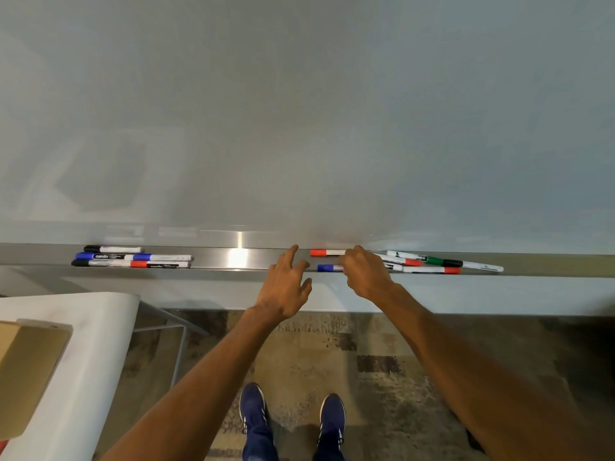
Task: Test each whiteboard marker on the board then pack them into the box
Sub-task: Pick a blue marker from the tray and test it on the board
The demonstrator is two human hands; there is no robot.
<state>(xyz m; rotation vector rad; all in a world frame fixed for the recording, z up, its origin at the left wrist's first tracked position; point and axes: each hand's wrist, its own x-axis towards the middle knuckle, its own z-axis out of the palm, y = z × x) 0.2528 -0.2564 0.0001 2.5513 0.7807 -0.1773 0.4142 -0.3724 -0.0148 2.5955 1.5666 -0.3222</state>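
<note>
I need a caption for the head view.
Right hand at a blue-capped marker on the tray; left hand hovers open.

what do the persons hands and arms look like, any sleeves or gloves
The left hand and right hand wear nothing: no gloves, rings, watch or bands visible. The left forearm and right forearm are bare too, no sleeve in view.

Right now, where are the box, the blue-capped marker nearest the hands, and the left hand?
box (31, 367): head view, on its tan flap.
blue-capped marker (325, 268): head view, on its blue cap.
left hand (285, 287): head view, on the hand's back.
</note>
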